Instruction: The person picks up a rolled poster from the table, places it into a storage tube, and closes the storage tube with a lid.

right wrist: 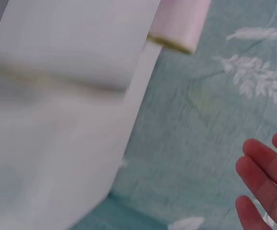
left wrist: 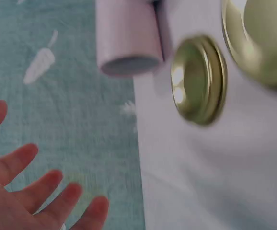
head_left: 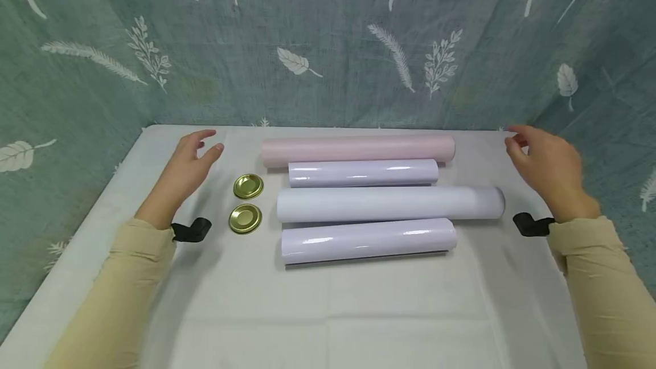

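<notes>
Four rolls lie roughly side by side across the table: a pink roll (head_left: 359, 150) at the back, a short glossy white roll (head_left: 363, 173), a longer white roll (head_left: 384, 204), and a glossy white roll (head_left: 369, 241) in front. To their left are two gold jar lids, the farther lid (head_left: 248, 186) and the nearer lid (head_left: 245, 218). My left hand (head_left: 185, 167) hovers left of the lids, fingers relaxed and holding nothing. Beyond the rolls' right ends my right hand (head_left: 548, 167) is raised, also without anything in it. In the right wrist view its fingers (right wrist: 268, 167) look loosely extended.
A white cloth (head_left: 328, 312) covers the table. Green fabric with white leaf prints (head_left: 328, 44) hangs behind the back edge and along both sides. Black straps (head_left: 192, 230) show at both wrists.
</notes>
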Motion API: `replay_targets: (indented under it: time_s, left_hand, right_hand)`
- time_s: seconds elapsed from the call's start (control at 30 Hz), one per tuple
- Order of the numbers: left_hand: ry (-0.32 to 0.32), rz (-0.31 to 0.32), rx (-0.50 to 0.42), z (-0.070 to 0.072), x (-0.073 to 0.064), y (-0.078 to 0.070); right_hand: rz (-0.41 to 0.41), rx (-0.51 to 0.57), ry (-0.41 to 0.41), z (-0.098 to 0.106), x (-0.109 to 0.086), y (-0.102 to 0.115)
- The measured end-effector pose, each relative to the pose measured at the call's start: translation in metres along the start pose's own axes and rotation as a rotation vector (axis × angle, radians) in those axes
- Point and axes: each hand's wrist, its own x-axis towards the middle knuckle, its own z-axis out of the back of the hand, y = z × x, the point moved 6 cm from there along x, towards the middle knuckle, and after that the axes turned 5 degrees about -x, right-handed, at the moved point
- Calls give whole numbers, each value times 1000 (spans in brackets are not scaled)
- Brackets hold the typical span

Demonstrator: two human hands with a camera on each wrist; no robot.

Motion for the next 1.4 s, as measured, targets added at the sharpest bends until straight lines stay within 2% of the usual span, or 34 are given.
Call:
replay_targets:
  time_s: [0.1, 0.23, 0.3, 0.37, 0.5, 0.6, 0.7, 0.8, 0.9, 1.03, 1.1, 1.2, 1.3, 1.4]
  left_hand:
    - [51, -18, -266, -15, -15, -15]
    - [131, -127, -634, -33, -35, -41]
    - [156, -167, -708, -40, -42, -51]
    - [182, -186, -743, -46, -47, -60]
    - [253, -184, -843, -59, -55, -71]
    - [290, -179, -871, -66, -57, -78]
    - [328, -170, -840, -77, -60, -83]
    - [394, -166, -806, -92, -65, -91]
    - [464, -174, -715, -106, -72, -102]
    - [560, -171, -528, -124, -80, -116]
    - [592, -164, -427, -135, -78, -112]
    - [584, -145, -271, -145, -72, -99]
    - [563, -143, -143, -150, -68, -87]
    - [591, -158, -38, -151, -71, -79]
  right_hand:
    - [0, 104, 31, -7, -3, 9]
    - [45, 264, 137, -20, -8, 29]
    - [68, 328, 180, -25, -12, 40]
    - [86, 380, 201, -28, -17, 51]
    - [138, 480, 295, -38, -24, 73]
    - [173, 556, 403, -46, -30, 90]
    - [180, 609, 505, -54, -37, 102]
    - [176, 652, 574, -62, -43, 110]
    - [198, 653, 582, -68, -46, 117]
    - [207, 650, 575, -73, -44, 123]
    - [207, 656, 577, -77, -42, 126]
    - [217, 646, 576, -75, -40, 138]
    - [239, 627, 563, -68, -39, 151]
    - [233, 639, 560, -64, -40, 158]
